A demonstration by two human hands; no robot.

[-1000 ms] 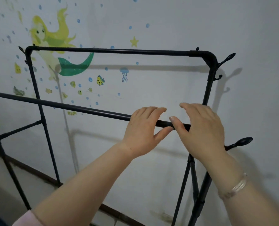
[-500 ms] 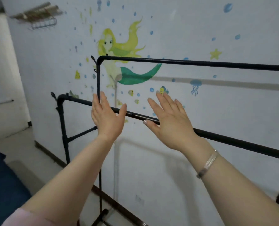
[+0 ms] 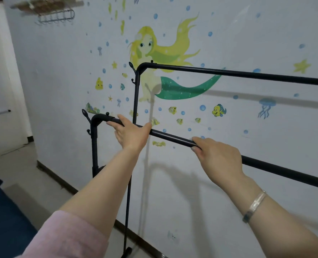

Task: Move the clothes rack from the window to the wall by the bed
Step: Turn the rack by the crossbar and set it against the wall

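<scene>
The black metal clothes rack point(image 3: 228, 72) stands along the white wall with the mermaid stickers point(image 3: 163, 58). It has a high far rail and a lower near rail with hook knobs at its left corner. My left hand point(image 3: 132, 134) lies over the near rail close to that corner, thumb above the bar and fingers in front of it. My right hand point(image 3: 218, 157) is further right on the same rail, fingers curled around it. A silver bracelet is on my right wrist. The rack's right end is out of frame.
A dark blue bed edge point(image 3: 3, 220) shows at the bottom left, with bare floor between it and the wall. A wall-mounted hook shelf point(image 3: 55, 13) hangs at the top left. A rack foot point(image 3: 127, 251) rests on the floor near the dark skirting.
The view has swung left along the rack. My hands left the rail's right end, were held open in front of it, and now close on the near rail by its left corner.
</scene>
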